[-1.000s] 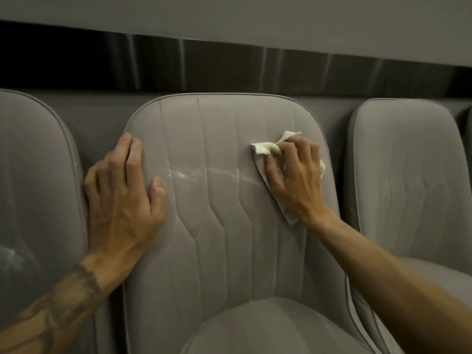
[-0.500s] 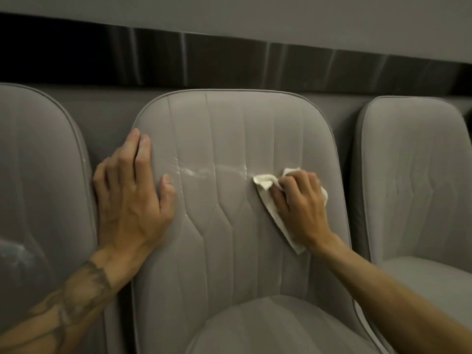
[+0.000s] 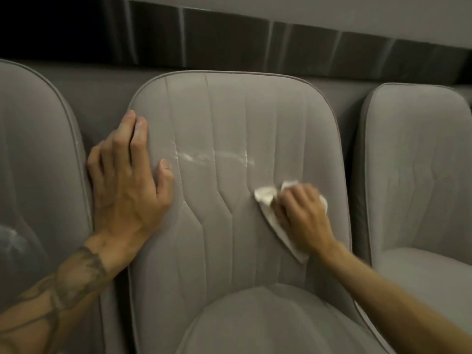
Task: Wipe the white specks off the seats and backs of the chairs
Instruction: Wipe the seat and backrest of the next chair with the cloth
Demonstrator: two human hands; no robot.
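The grey padded back of the middle chair (image 3: 229, 118) fills the centre of the view, with a white smear (image 3: 214, 157) running across it at mid height. My right hand (image 3: 302, 215) grips a crumpled white cloth (image 3: 265, 198) and presses it on the chair back, below and to the right of the smear. My left hand (image 3: 127, 182) lies flat with straight fingers on the left edge of the same back. The seat cushion (image 3: 268, 323) shows at the bottom.
A second grey chair (image 3: 33, 162) stands at the left with a whitish mark (image 3: 10, 238) low on its back. A third grey chair (image 3: 419, 159) stands at the right. A dark panel (image 3: 229, 42) and a grey wall run behind the row.
My right hand has slid the cloth down the chair back, from the upper right to below the smear. My left hand has stayed on the left edge.
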